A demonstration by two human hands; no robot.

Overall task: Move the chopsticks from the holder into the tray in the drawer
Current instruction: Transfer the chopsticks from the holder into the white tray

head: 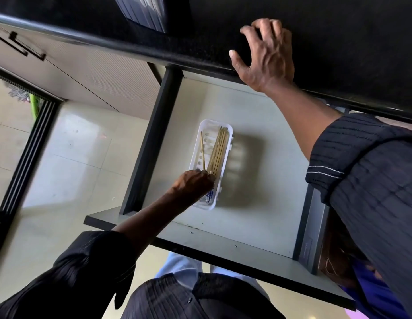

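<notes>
Several chopsticks (pixel 220 148) lie lengthwise in a white slotted tray (pixel 228 150), bunched against its right wall. One more stick (pixel 202 150) stands apart from them near the left wall, with its far end up. The tray sits on the pale bottom of the open drawer (pixel 258 125), toward the drawer's left side and well clear of its front edge.

The left hand (pixel 193 184) reaches in from the lower left, its back to the camera. Its fingers are curled round the near ends of the chopsticks, and both the bunch and the lone stick come out from under its knuckles (how many sticks it truly grips cannot be told). Just past the hand, at the tray's near end, something with a blue-and-white pattern (pixel 208 196) shows; it is too hidden to identify.

The right hand (pixel 267 56) rests on the black counter (pixel 338 31) above the drawer. Its fingers are spread and bent, their tips are on the surface, and it holds nothing. Both arms wear dark ribbed sleeves (pixel 361 157).

To the left of the drawer are pale cabinet doors (pixel 97 72) with dark bar handles, and a glossy tiled floor (pixel 74 157) below them.
</notes>
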